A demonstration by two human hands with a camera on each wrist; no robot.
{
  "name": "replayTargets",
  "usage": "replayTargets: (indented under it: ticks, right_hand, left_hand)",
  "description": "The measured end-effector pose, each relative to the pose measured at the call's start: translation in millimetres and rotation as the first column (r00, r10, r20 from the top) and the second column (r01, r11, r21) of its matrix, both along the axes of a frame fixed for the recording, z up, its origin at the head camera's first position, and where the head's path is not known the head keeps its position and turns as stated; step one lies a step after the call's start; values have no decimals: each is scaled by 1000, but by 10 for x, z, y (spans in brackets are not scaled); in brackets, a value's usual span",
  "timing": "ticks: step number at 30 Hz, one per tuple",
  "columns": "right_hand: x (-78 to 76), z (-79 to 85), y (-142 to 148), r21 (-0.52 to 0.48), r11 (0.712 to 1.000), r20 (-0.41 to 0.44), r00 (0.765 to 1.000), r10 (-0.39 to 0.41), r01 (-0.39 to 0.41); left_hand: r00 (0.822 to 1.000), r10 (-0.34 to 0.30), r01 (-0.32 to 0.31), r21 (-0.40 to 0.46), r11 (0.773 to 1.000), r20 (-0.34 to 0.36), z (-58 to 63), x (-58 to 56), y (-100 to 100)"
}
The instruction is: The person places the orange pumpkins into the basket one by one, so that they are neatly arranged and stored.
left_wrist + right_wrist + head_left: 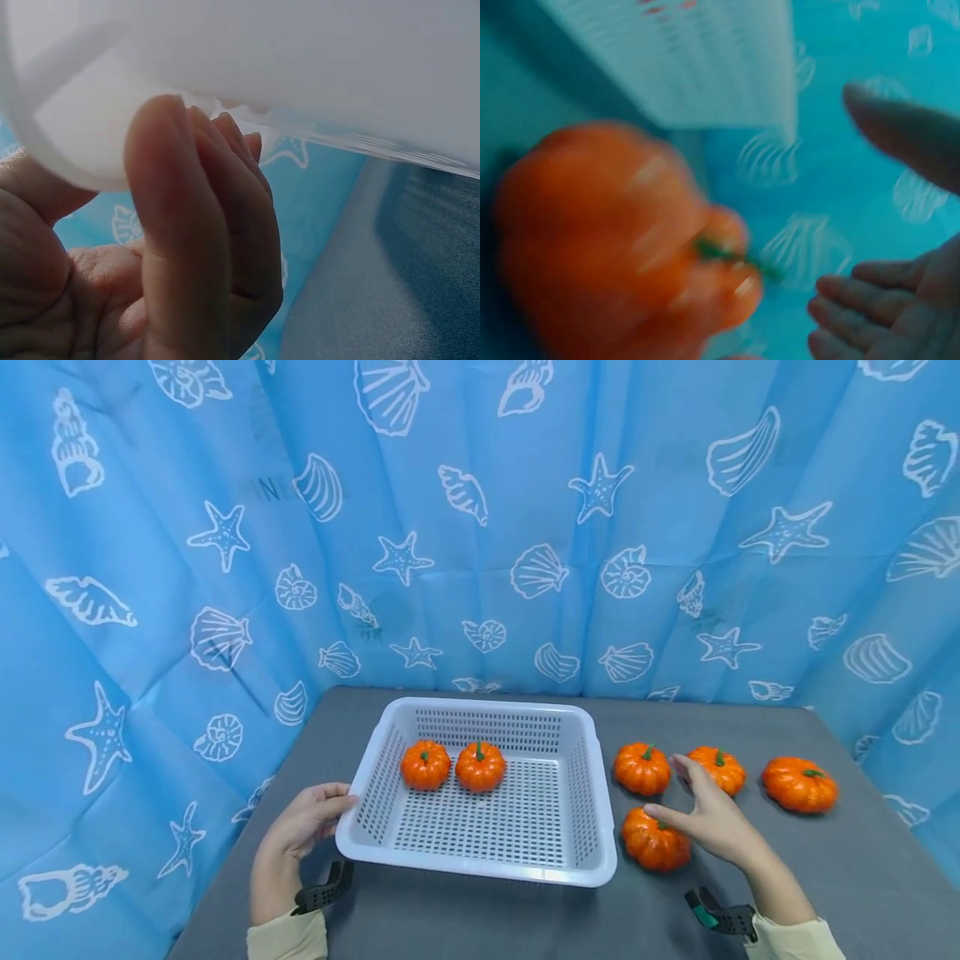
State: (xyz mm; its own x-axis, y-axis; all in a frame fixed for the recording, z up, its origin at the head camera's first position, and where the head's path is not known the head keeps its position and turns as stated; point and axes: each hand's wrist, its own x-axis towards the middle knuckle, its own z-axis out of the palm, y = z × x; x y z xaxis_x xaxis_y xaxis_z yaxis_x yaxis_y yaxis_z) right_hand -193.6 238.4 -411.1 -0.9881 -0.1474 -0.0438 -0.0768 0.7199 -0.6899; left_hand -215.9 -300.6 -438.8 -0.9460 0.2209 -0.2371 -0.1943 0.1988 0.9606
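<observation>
A white perforated plastic basket [480, 872] holds two small orange pumpkins, a left one [425, 766] and a right one [481, 767]. My left hand [303, 822] grips its left rim, the thumb on top and the fingers curled beneath, as the left wrist view [202, 225] shows. To the right of the basket, my right hand [712, 818] hovers with thumb and fingers spread, holding nothing. Nearest to it is the front pumpkin [652, 843], which the thumb overlaps in the head view. In the right wrist view this pumpkin [600, 240] looms large, apart from the fingers.
Behind the right hand stand a pumpkin [642, 769] near the basket, another pumpkin [722, 770] partly covered by the fingers, and a third pumpkin [799, 784] farther right. Grey cloth covers the table [450, 918]. A blue curtain [480, 527] with shell prints hangs behind it.
</observation>
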Motion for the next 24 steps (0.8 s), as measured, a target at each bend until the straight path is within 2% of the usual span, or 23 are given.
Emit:
replayTargets:
  ticks: [3,6,11,24]
  right_hand:
    - [88,-209,97,-79,996,56,998,-24,29]
    - [152,-397,164,-131,989,147,988,-52,72]
    - [220,-611,194,-145,985,253,966,-52,91]
    - [272,-745,116,-186,978,178,982,-60,93]
  left_hand:
    - [1000,2,-2,7,1000,1,-6,8,-9]
    - [1000,0,0,18,1000,-2,5,4,-9]
    - [1000,9,-9,27,1000,3,22,1,-9]
    - [1000,18,-19,47,999,24,16,10,28]
